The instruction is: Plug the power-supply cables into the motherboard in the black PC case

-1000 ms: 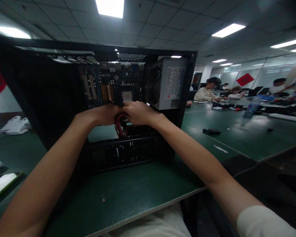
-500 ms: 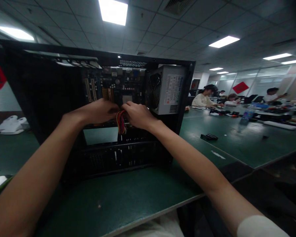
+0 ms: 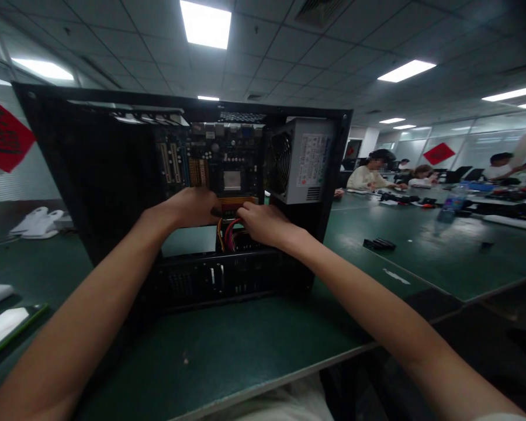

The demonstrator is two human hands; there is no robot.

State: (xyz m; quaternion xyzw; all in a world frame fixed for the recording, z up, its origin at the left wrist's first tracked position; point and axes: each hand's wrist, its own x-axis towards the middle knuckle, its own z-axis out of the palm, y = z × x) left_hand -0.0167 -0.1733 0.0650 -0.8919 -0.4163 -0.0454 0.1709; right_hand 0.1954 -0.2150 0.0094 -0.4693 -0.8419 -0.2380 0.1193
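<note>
An open black computer case (image 3: pixel 263 275) stands on the table before me, its inside facing me. My left hand (image 3: pixel 195 207) reaches in at the lower edge of the motherboard (image 3: pixel 217 153), fingers closed at the yellow wires of a power cable (image 3: pixel 230 237). My right hand (image 3: pixel 265 223) is just to the right, its fingers pinched around the red and darker wires of that cable. The fingertips are partly hidden and slightly blurred. Above them show the square processor socket area (image 3: pixel 232 180) and orange memory slots (image 3: pixel 241 203). A grey power supply (image 3: pixel 313 161) with a fan sits at the upper right.
The green table (image 3: pixel 245 345) ends at a front edge close to me. White plastic bags (image 3: pixel 37 223) lie at the left. Black parts (image 3: pixel 379 244) and a bottle (image 3: pixel 454 202) are at the right. A person (image 3: pixel 372 172) and others sit further back.
My hands have moved apart, uncovering the processor area and orange slots. The wires, bunched between both hands before, now spread between them. The view has shifted slightly left.
</note>
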